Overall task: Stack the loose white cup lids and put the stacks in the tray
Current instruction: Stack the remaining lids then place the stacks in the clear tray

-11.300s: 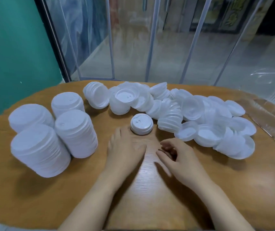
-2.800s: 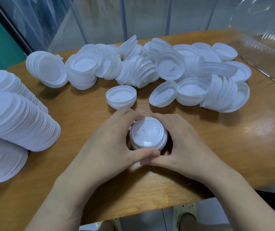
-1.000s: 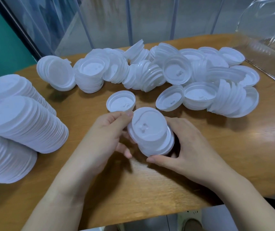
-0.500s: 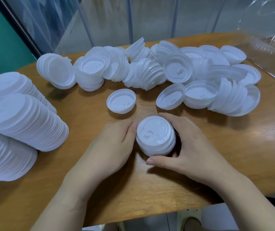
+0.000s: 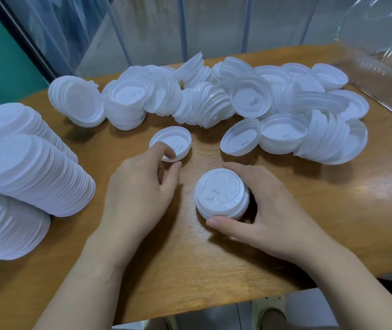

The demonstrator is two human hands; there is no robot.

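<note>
Lids lie in a loose white heap (image 5: 249, 103) along the far edge of the wooden surface (image 5: 333, 198), some nested in short leaning runs, many open side up. Several tall finished stacks (image 5: 31, 172) lean together at the left edge. No tray is plainly in view — only clear plastic (image 5: 380, 51) at the far right corner, and I cannot tell what it is.

Near the middle, toward the near edge, a short stack (image 5: 222, 194) sits dome side up. The right hand (image 5: 268, 210) curls round it, thumb at its near side and fingers behind, holding it steady. The left hand (image 5: 140, 186) reaches to a single upturned lid (image 5: 171, 142) lying just beyond, apart from the heap; its forefinger hooks over the lid's near rim with the thumb just below, a pinch that looks barely begun.

The step in hand seems to be adding this single lid to the short stack. To do it well, the lid likely needs turning over first, since it lies open side up while the stack sits dome up. Pinching by the rim gives room to flip it with a wrist turn. The right hand should keep the stack square so the new lid seats evenly — a tilted rim would probably jam rather than nest.
</note>
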